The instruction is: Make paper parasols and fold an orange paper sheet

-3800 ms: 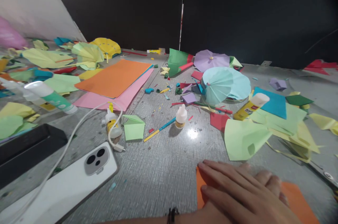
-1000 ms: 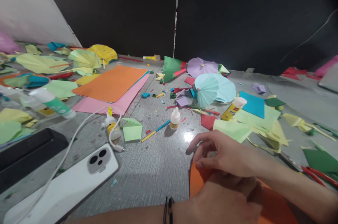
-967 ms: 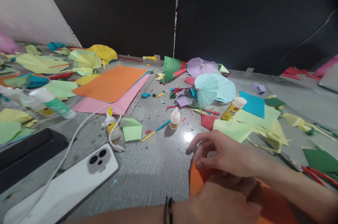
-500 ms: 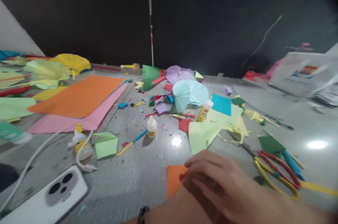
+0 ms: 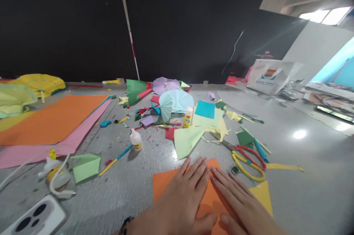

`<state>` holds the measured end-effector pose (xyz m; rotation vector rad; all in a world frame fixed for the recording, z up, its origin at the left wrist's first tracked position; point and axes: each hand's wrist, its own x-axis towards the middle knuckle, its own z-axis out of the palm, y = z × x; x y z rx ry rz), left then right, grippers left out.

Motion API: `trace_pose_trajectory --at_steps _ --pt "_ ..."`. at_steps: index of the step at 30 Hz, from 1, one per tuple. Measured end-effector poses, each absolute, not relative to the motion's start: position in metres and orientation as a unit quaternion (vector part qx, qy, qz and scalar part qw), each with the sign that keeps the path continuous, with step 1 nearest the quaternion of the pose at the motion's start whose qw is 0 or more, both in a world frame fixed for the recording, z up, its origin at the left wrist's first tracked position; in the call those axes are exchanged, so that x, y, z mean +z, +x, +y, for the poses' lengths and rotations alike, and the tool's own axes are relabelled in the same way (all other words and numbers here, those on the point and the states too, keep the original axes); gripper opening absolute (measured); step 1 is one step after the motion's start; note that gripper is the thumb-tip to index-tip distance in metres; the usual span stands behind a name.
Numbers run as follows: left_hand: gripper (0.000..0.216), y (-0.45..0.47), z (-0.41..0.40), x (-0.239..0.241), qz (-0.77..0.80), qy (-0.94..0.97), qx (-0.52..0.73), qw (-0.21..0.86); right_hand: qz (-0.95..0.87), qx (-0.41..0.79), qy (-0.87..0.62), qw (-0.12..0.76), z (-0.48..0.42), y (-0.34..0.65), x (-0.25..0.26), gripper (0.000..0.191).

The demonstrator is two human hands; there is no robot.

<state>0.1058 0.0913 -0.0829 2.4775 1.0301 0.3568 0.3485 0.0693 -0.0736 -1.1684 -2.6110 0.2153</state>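
A sheet of orange paper (image 5: 163,181) lies on the grey table in front of me, partly covered by both hands. My left hand (image 5: 184,192) rests flat on its left and middle part with the fingers stretched out. Beside it, my right hand (image 5: 239,198) lies flat on the right part, fingers extended, the two index fingertips nearly meeting. A piece of yellow paper (image 5: 264,196) pokes out by my right hand. Scissors (image 5: 246,159) with red and yellow handles lie just beyond that hand. Light green paper (image 5: 188,141) sits beyond my fingertips.
To the left are a white glue bottle (image 5: 136,140), a folded green paper (image 5: 86,168), a white phone (image 5: 38,216) and stacked orange sheets (image 5: 58,118). Paper umbrellas, including a light blue one (image 5: 181,101), stand further back near a glue stick (image 5: 187,117). A white bag (image 5: 268,76) stands at back right.
My hands were crossed over each other with fingers curled; now they lie side by side, flat on the orange paper, more of which shows. The view has swung to the right.
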Motion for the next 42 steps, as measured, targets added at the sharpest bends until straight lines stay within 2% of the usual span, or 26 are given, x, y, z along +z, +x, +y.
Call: trace_pose_trajectory --at_steps 6,12,17,20,26,31,37,42 --pt "0.086 0.108 0.091 -0.076 0.37 0.899 0.098 0.211 -0.897 0.071 -0.401 0.17 0.067 0.343 -0.067 0.066" --pt "0.082 0.104 0.091 -0.08 0.324 0.917 0.131 0.19 -0.9 0.076 -0.407 0.133 0.069 0.347 -0.07 0.062" --pt "0.094 0.102 0.091 -0.079 0.313 0.923 0.111 0.196 -0.9 0.101 -0.406 0.125 0.074 0.353 -0.079 0.063" --pt "0.096 0.102 0.091 -0.078 0.312 0.927 0.1 0.181 -0.907 0.064 -0.39 0.149 0.066 0.354 -0.078 0.058" --pt "0.102 0.101 0.09 -0.076 0.309 0.929 0.095 0.179 -0.92 -0.002 -0.333 0.204 0.024 0.352 -0.065 0.037" --pt "0.108 0.1 0.091 -0.074 0.308 0.926 0.098 0.196 -0.919 -0.036 -0.341 0.193 0.009 0.354 -0.081 0.041" --pt "0.113 0.1 0.094 -0.072 0.31 0.923 0.09 0.21 -0.893 -0.075 -0.388 0.214 0.005 0.371 -0.096 0.031" --pt "0.119 0.1 0.097 -0.071 0.305 0.92 0.08 0.232 -0.863 -0.147 -0.43 0.221 0.008 0.4 -0.096 0.033"
